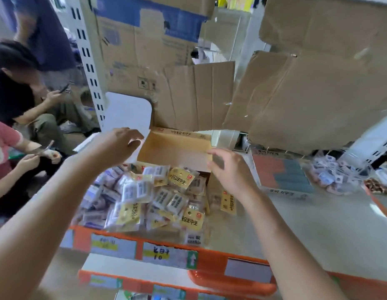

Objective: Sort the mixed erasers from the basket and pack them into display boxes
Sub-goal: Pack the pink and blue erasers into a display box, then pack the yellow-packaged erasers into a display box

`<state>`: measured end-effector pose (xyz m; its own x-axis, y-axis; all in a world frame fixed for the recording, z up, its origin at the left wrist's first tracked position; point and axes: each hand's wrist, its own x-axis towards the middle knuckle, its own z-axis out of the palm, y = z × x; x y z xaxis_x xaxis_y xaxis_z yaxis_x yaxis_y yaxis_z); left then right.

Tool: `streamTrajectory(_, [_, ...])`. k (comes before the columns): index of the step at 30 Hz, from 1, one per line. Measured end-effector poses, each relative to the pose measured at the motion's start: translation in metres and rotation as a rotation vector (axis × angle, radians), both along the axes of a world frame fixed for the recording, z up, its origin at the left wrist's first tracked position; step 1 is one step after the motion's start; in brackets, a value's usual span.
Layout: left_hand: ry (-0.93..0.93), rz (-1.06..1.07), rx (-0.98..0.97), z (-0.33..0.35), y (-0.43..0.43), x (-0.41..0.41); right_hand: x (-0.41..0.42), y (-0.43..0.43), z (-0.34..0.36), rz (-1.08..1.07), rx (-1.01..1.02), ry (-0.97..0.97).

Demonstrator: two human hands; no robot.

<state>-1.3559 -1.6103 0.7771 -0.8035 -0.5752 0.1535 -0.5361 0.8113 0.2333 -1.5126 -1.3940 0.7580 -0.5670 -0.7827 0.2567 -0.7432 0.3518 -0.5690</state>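
Fingers of left hand (116, 146) half-curled at the left end flap of the empty display box (175, 148); pinch or mere touch not clear through blur. Box open, long axis running left to right, just beyond the heap of eraser packets (158, 195) in the orange basket (214, 259). Fingers of right hand (229, 169) likewise half-curled at the right end wall, contact uncertain. One hand per end, equally near; probably a two-handed steadying next.

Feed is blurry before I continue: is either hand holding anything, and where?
Left hand at the left wall edge of the display box, right hand at its right wall edge; blur hides whether either grips.
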Motion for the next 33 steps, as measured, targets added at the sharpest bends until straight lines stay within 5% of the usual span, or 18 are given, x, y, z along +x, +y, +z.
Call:
streamTrajectory(9, [-0.095,-0.251,0.149,-0.008,-0.052,0.032,0.044,-0.071,0.021,0.093,0.139,-0.051])
streamTrajectory(18, [-0.306,-0.280,0.304,-0.006,-0.045,0.005,0.058,-0.120,0.021,0.181,0.434,-0.103])
streamTrajectory(33, [-0.253,-0.307,0.153,-0.010,-0.015,-0.018,0.040,-0.088,0.022,0.042,0.415,-0.030])
